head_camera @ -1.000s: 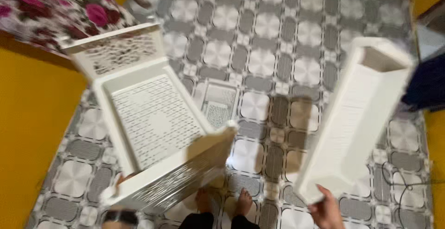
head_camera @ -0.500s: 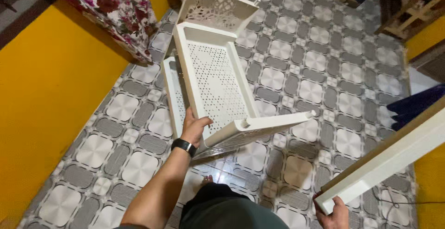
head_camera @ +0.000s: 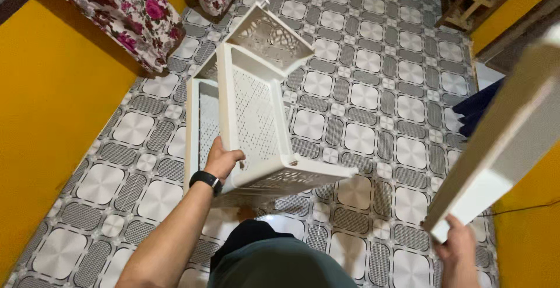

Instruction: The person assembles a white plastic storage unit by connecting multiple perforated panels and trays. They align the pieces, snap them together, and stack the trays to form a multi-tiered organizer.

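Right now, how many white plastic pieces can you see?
3: a perforated rack held up by the left hand, a frame lying on the floor under it, and a panel in the right hand.

The white perforated plastic shelf frame [head_camera: 256, 107] hangs above the grey patterned tile floor [head_camera: 361, 95], gripped at its near left edge by the left hand [head_camera: 223, 161]. Beneath it, on the floor, lies a flat white lattice panel [head_camera: 201, 121]. To the right, the right hand [head_camera: 458, 247] holds a long white plastic panel [head_camera: 507, 136]. The flowered cloth [head_camera: 128, 14] hangs far left, against the yellow wall [head_camera: 52, 107].
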